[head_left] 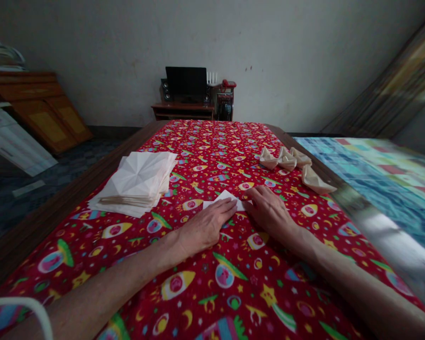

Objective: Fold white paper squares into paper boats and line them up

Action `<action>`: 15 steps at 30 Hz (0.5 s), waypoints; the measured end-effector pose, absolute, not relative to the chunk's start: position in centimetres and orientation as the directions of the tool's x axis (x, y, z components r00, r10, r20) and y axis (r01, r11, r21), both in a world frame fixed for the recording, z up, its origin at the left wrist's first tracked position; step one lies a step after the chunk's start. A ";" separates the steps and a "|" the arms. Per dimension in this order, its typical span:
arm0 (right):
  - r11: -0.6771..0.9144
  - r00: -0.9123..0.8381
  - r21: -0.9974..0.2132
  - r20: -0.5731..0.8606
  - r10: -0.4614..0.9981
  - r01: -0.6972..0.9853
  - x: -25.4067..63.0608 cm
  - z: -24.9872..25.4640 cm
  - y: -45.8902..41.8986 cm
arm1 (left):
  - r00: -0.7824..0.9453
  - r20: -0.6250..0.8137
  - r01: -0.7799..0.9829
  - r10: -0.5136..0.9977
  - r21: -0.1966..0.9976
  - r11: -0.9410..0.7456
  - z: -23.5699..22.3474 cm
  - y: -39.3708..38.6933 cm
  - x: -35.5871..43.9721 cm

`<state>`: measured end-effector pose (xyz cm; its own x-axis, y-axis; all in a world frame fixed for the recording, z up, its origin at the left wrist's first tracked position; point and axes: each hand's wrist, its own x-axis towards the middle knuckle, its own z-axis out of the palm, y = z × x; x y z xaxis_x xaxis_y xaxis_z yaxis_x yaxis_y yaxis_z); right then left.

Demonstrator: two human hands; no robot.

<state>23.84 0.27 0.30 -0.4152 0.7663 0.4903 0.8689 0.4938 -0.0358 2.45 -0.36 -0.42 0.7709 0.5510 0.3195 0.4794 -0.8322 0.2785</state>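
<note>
A small folded sheet of white paper lies on the red patterned cloth, right in front of the person, between the two hands and partly under them. Its long side runs left to right across the body, roughly square to the forearms, with a peak that points away toward the far end of the table. The left hand is the nearer one — its fingers lie close together, flat over the middle of the paper, and leave the left corner and the peak showing. The right hand is at the other end, fingers bent, tips at or just over the paper's right end; whether thumb and finger pinch that edge I cannot tell. So the paper reaches left from the right fingertips and to both sides of the left ones. Farther off to the left sits a stack of creased paper, and to the right four folded paper shapes, all well apart from the hands.
</note>
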 end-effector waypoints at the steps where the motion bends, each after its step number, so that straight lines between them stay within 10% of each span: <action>1: 0.518 -0.456 0.008 0.486 0.746 0.855 23.6 0.5 -0.1 | 0.775 0.303 0.480 0.555 0.290 -0.828 -0.4 -0.3 2.5; 6: 0.808 -0.748 -0.025 0.362 0.557 0.589 23.0 0.3 -2.0 | 0.771 0.291 0.477 0.567 0.325 -0.816 -0.1 -0.3 2.5; 15: 0.746 -0.706 -0.077 0.273 0.654 0.661 25.0 0.2 -3.2 | 0.739 0.215 0.610 0.639 0.189 -0.769 -0.2 -0.9 0.5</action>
<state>25.04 -3.18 0.22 -0.7056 0.6540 0.2728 0.6614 0.7460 -0.0775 0.55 -0.90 -0.23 0.7386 0.6388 0.2154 0.6101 -0.7693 0.1894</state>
